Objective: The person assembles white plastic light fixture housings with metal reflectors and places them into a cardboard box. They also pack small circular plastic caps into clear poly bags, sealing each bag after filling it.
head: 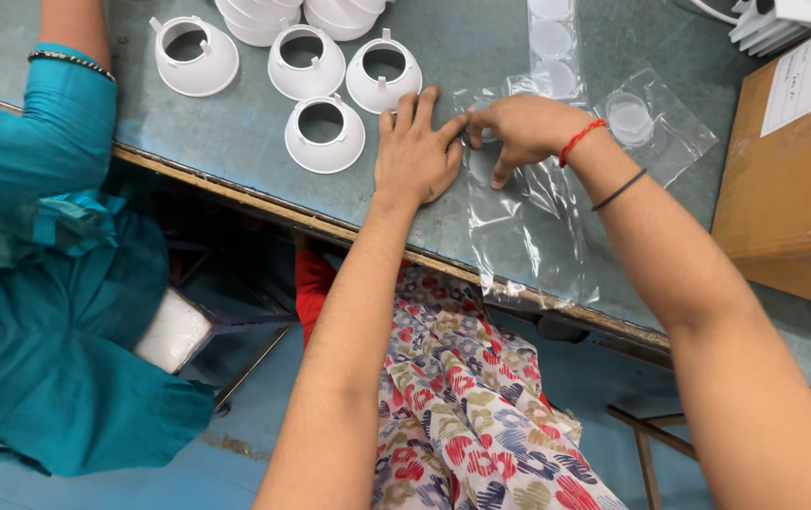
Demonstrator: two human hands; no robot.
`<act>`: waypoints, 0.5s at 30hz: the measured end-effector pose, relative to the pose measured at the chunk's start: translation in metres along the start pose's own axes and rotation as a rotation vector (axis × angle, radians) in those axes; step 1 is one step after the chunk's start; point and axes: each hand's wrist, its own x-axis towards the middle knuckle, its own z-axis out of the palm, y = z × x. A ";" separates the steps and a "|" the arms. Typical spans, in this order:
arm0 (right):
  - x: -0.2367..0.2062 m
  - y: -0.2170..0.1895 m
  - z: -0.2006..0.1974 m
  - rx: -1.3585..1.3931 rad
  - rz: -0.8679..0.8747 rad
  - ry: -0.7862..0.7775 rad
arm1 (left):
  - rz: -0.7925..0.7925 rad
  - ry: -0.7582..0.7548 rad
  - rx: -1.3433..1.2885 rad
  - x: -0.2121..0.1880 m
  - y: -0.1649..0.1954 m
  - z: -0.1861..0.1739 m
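My left hand (415,151) lies flat on the grey-green table (236,132), fingers spread, touching the left edge of a long clear plastic bag strip (519,227). My right hand (519,127) pinches the top of that strip, fingers curled on the film. The strip hangs over the table's near edge. A white cone-shaped plastic reflector (324,135) sits just left of my left hand.
More white reflectors (196,57) stand in a group at the top left. A clear bag with a round disc (630,118) lies right of my right hand. A cardboard box (793,170) sits at the right. A co-worker in teal (47,236) stands at left.
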 end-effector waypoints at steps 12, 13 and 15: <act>-0.009 0.000 0.008 0.041 -0.051 0.063 | -0.036 -0.071 0.014 0.002 0.002 -0.004; -0.011 0.000 0.010 0.032 -0.105 0.071 | -0.038 -0.074 0.013 0.002 0.002 -0.005; -0.017 0.001 0.016 0.015 -0.211 0.084 | -0.035 -0.066 -0.002 0.002 0.002 -0.006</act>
